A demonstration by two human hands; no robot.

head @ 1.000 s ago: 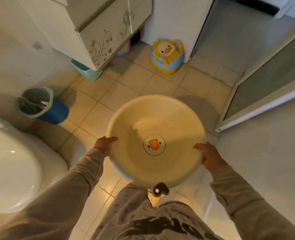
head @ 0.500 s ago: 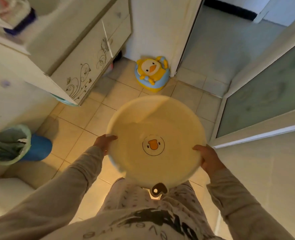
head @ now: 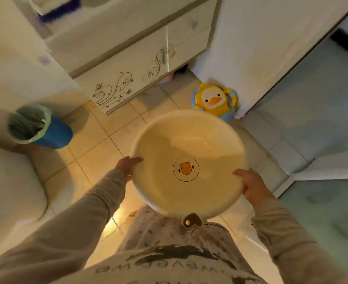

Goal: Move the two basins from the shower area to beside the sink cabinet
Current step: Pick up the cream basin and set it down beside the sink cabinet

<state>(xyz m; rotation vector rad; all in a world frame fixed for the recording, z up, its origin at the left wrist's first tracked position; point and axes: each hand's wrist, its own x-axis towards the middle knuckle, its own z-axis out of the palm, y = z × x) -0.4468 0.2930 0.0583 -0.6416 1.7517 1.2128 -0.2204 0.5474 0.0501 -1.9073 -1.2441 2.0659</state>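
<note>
Change: sink cabinet [head: 132, 64] now nearer ahead | Hold: left hand [head: 128, 166] and right hand [head: 250, 185] clamped on basin [head: 187, 160] rim, carried between them | Status: approaching drop-off, set-down pending.

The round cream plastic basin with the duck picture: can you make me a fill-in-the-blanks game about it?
1. The round cream plastic basin is held by ____ hands: the left hand and the right hand.
2. The picture inside the basin shows a ____.
3. The blue round trash bin has a ____ liner.

Missing words: two; duck; green
</note>
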